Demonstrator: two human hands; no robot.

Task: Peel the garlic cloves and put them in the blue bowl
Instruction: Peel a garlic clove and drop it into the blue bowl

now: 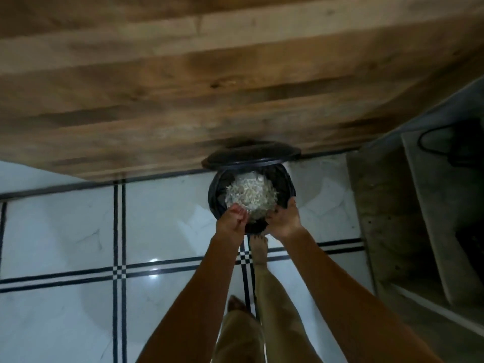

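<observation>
A black pedal bin (285,179) stands on the floor with its lid (251,154) tipped up against the wooden front. A heap of pale garlic skins (251,196) fills it. Both my hands hover over its near rim. My left hand (231,221) is cupped with curled fingers beside the heap; whether it holds skins is unclear. My right hand (284,218) reaches over the rim on the right, back up, fingers spread. No garlic cloves and no blue bowl are in view.
A wooden cabinet front (209,74) fills the upper half. White floor tiles with dark lines (78,231) lie below. A concrete shelf unit (419,205) stands at the right. My bare foot (259,248) rests by the bin's base.
</observation>
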